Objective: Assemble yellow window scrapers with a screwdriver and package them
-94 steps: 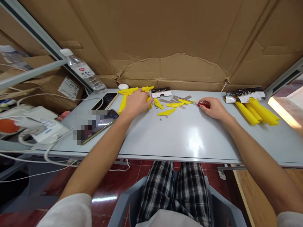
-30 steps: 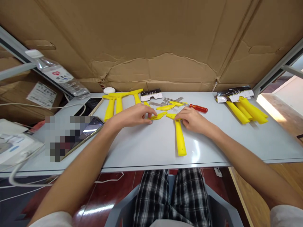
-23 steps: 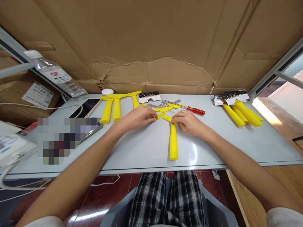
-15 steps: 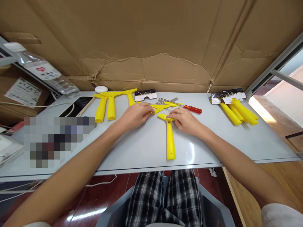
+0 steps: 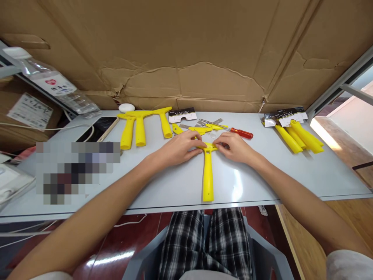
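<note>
A yellow T-shaped scraper handle [image 5: 208, 175] lies in front of me, its grip end toward the table's front edge. My left hand [image 5: 183, 147] is closed, thumb and fingers pinched at the left end of its crosspiece. At the right end, my right hand [image 5: 234, 147] pinches the crosspiece too. Whether a small part is between the fingers there is hidden. Just behind my hands lie yellow scraper head pieces [image 5: 201, 129], thin metal blades and a screwdriver [image 5: 241, 133] with a red clear handle.
Three more yellow handles [image 5: 140, 132] lie at the back left, near a black and white card [image 5: 182, 115]. Packaged yellow scrapers [image 5: 305, 136] sit at the right. A phone [image 5: 101, 128], a plastic bottle [image 5: 55, 83] and a blurred patch are at the left. Cardboard [image 5: 186, 50] stands behind the table.
My left hand has moved from the yellow pieces to the left end of the handle's crosspiece. The handle now lies straighter, slightly closer to the front edge. The view has shifted slightly.
</note>
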